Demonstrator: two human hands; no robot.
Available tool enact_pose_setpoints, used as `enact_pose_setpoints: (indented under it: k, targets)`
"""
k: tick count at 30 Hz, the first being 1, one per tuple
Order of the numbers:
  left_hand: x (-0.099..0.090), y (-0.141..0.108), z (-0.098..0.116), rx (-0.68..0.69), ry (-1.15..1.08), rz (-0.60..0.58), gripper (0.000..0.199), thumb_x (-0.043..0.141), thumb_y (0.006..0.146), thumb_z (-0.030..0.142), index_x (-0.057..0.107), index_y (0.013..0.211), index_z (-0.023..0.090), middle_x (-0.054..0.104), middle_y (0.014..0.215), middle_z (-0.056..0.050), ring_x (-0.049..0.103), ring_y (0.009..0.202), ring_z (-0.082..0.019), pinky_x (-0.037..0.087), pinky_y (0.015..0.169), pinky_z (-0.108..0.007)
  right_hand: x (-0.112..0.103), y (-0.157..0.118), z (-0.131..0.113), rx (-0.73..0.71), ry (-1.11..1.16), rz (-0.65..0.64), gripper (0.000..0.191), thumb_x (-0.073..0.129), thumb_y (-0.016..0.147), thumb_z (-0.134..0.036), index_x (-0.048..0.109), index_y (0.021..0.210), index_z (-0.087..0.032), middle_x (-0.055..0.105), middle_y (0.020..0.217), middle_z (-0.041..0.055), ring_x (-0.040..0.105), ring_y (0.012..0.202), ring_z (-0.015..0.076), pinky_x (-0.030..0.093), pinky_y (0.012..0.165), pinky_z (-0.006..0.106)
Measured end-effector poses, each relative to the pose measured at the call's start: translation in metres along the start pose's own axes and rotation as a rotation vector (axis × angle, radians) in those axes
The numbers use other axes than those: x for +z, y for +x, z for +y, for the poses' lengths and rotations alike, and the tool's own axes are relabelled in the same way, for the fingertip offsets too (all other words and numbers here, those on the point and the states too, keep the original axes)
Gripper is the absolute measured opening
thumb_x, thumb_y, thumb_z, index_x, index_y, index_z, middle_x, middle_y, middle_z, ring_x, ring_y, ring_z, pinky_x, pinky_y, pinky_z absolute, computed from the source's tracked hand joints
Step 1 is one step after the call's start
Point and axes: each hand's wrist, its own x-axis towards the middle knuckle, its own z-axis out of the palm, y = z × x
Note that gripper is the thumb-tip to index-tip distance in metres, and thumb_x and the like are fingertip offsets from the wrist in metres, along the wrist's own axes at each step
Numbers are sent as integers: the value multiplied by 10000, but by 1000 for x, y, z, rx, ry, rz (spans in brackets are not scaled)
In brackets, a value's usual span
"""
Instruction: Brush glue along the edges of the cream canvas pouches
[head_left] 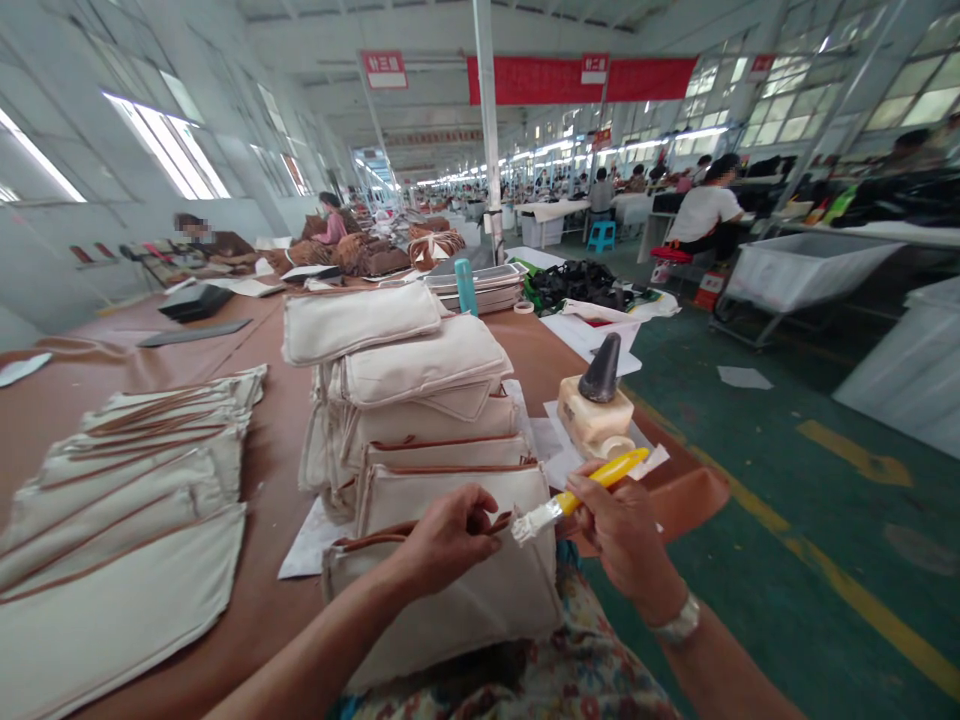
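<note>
My right hand [619, 530] grips a yellow-handled brush [607, 480], its whitish bristles close to the brown-trimmed top edge of a cream fabric pouch [450, 600]. With thumb and fingers, my left hand [454, 535] pinches that pouch near the right end of its trim. The pouch stands tilted at the table's front edge, against my lap. Right behind it more cream pouches [427, 435] are piled and leaned in a stack. To the right of the stack sits a stained, cream-coloured glue container [595, 412] with a black cone [602, 370] on top.
Overlapping cream pouches [127, 500] lie in a row on the brown-covered table [262, 440] at left. A teal bottle [465, 287] and black straps [577, 288] are farther back. Beyond the table's right edge are a green floor, a white wheeled bin [814, 265] and a seated person [705, 215].
</note>
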Motion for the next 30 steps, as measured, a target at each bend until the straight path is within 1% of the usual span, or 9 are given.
enact_pose_setpoints:
  k: [3, 6, 9, 12, 15, 19, 24, 28, 30]
  targets:
    - [-2, -2, 2, 61, -40, -80, 160, 612, 730, 166, 681, 875, 156, 591, 775, 18, 538, 745, -136, 406, 685, -236, 3, 14, 7, -31, -36, 5, 402, 821, 717, -520, 610, 748, -179, 490, 512, -19, 445, 439, 143, 356, 396, 221]
    - [-4, -5, 2, 117, -2, -37, 92, 619, 760, 171, 698, 805, 157, 587, 795, 3, 550, 776, -143, 421, 723, -239, -2, 19, 7, -58, -58, 22, 382, 781, 774, -521, 609, 764, -181, 490, 526, -21, 435, 447, 138, 333, 395, 217]
    - [-1, -8, 2, 130, 44, -12, 108, 641, 798, 201, 733, 848, 173, 619, 809, -12, 578, 783, -153, 432, 711, -238, -6, 14, 6, -57, -80, -15, 358, 720, 844, -518, 605, 781, -185, 470, 520, -34, 399, 417, 129, 294, 378, 219]
    - [6, -14, 2, 169, 112, 34, 94, 671, 837, 243, 752, 865, 204, 657, 818, -22, 609, 773, -158, 435, 691, -243, -6, 9, 8, -84, -132, -47, 328, 748, 834, -473, 621, 763, -179, 471, 517, -31, 412, 436, 136, 324, 405, 229]
    - [14, -20, 3, 333, 246, 184, 102, 662, 885, 257, 738, 828, 220, 673, 799, -26, 614, 757, -157, 432, 707, -262, -10, 13, 6, -145, -172, 18, 313, 780, 817, -441, 630, 752, -174, 499, 540, -17, 442, 483, 144, 362, 452, 234]
    - [20, -27, 4, 616, 434, 309, 143, 609, 948, 282, 703, 863, 217, 661, 774, -24, 588, 719, -149, 424, 746, -297, -16, 22, 1, -168, -143, 76, 311, 715, 884, -462, 600, 798, -186, 450, 529, -44, 378, 460, 122, 316, 430, 221]
    - [22, -33, 1, 704, 567, 433, 218, 594, 963, 278, 615, 760, 198, 609, 684, 8, 539, 640, -131, 419, 829, -324, -7, 10, 2, -67, -115, -124, 326, 722, 872, -478, 602, 820, -179, 455, 514, -39, 362, 425, 118, 260, 396, 220]
    - [23, -40, -2, 769, 579, 398, 196, 528, 973, 155, 599, 797, 206, 639, 712, 23, 554, 649, -111, 384, 961, -347, -16, 0, -11, 37, -124, -360, 310, 701, 898, -439, 589, 785, -173, 446, 525, -36, 381, 456, 116, 282, 429, 213]
    - [23, -43, -3, 806, 576, 378, 172, 521, 973, 138, 603, 841, 213, 660, 739, 25, 570, 673, -107, 367, 1001, -347, -24, 2, -20, 35, -149, -370, 281, 708, 893, -403, 590, 794, -169, 445, 549, -38, 372, 468, 109, 271, 431, 207]
